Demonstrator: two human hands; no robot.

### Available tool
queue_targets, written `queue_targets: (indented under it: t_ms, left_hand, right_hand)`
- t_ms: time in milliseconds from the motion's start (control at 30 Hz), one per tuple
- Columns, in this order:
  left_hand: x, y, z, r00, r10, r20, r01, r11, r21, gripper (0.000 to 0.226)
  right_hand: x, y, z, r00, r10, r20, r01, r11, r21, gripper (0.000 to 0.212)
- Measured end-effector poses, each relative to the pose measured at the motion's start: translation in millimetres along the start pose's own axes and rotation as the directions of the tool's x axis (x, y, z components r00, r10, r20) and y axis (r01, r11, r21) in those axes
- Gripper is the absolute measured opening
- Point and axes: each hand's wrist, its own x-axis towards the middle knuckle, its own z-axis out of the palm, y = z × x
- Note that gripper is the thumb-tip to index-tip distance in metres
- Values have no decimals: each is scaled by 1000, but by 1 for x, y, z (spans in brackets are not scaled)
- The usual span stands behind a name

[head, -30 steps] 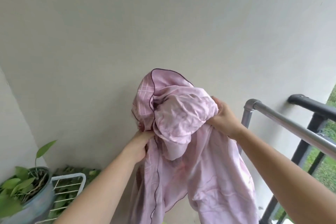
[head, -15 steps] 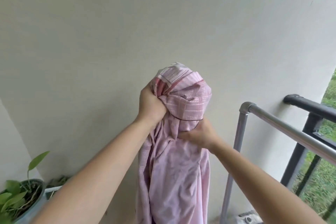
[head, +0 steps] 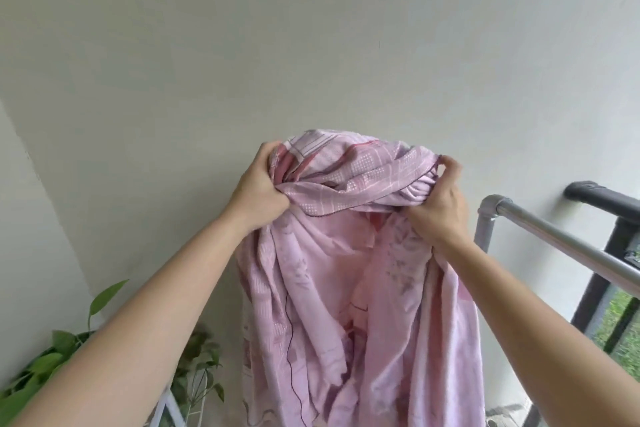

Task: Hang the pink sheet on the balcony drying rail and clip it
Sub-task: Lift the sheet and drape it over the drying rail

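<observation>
The pink sheet hangs bunched in front of me, its patterned top gathered between both hands and the rest trailing down out of the frame. My left hand grips the bunched cloth at its left top. My right hand clutches it at the right top. The silver drying rail runs from a corner elbow beside my right hand toward the right edge, a short gap from the sheet. No clip is visible.
A black balcony railing stands behind the silver rail, with greenery beyond. A plain white wall fills the background. Leafy potted plants and a white wire rack sit at the lower left.
My hands have moved apart, spreading the bunched top of the sheet wider. My right hand has risen from below the bundle to its right top, closer to the rail.
</observation>
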Motion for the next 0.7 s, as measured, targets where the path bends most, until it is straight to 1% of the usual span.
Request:
queue_targets:
  t_ms: [67, 100, 133, 200, 233, 267, 300, 333, 367, 400, 433, 467, 500, 567, 600, 633, 667, 700]
  left_hand:
    - [-10, -14, -1, 976, -126, 175, 149, 981, -123, 109]
    - [-15, -18, 1, 954, -167, 250, 205, 970, -134, 126]
    - [-20, -22, 4, 925, -209, 319, 262, 955, -136, 137]
    - [-32, -23, 19, 855, -264, 447, 358, 924, -138, 141]
    - [-38, -22, 31, 828, -270, 492, 377, 917, -131, 139]
    - [-44, -21, 44, 812, -262, 522, 367, 924, -107, 137]
    - [-48, -23, 57, 811, -244, 532, 337, 938, -84, 127]
    - [-52, -24, 68, 818, -241, 522, 315, 948, -56, 104]
    - [-52, -25, 74, 836, -262, 482, 309, 951, -18, 72]
    - [-48, -28, 75, 859, -295, 417, 308, 951, 37, 45]
    - [-43, -29, 73, 892, -309, 331, 294, 951, 96, 26]
    - [-34, -33, 68, 928, -293, 230, 259, 951, 167, 14]
    - [-25, -33, 61, 962, -237, 134, 201, 951, 234, 10]
    - [-7, -28, 48, 998, -64, -14, 65, 946, 316, 24]
    - [1, -21, 45, 997, 35, -62, -14, 950, 311, 28]
    - [7, -13, 44, 987, 125, -100, -91, 953, 289, 29]
    - [12, -4, 44, 972, 191, -139, -154, 957, 244, 29]
    - [16, 5, 45, 958, 230, -171, -199, 963, 181, 30]
  right_hand:
    - [-1, -11, -1, 991, 73, -112, -59, 990, 130, 59]
    - [0, -18, -2, 983, 114, -145, -83, 976, 201, 58]
    - [1, -27, -2, 978, 138, -159, -93, 959, 267, 59]
    - [2, -45, -2, 982, 136, -132, -83, 934, 346, 70]
    - [1, -53, -3, 989, 114, -90, -77, 937, 341, 78]
    - [-1, -61, -4, 996, 84, -24, -73, 949, 306, 84]
    - [-5, -66, -5, 997, 50, 54, -62, 968, 242, 85]
    - [-8, -68, -7, 992, 19, 129, -41, 984, 172, 82]
    - [-11, -67, -10, 983, -9, 183, -11, 994, 110, 72]
    - [-11, -62, -14, 974, -31, 223, 21, 999, 47, 56]
    - [-12, -57, -19, 965, -28, 261, 35, 999, -24, 38]
    - [-12, -51, -26, 950, 11, 312, 23, 994, -106, 27]
    - [-13, -46, -33, 920, 73, 385, -2, 983, -182, 31]
    - [-18, -35, -40, 810, 195, 554, -46, 961, -271, 44]
    - [-22, -32, -38, 750, 211, 627, -34, 959, -283, 47]
    - [-26, -28, -34, 707, 208, 676, -14, 960, -280, 50]
    - [-31, -23, -27, 687, 179, 704, 0, 969, -246, 56]
    - [-36, -21, -21, 682, 130, 720, -8, 985, -171, 63]
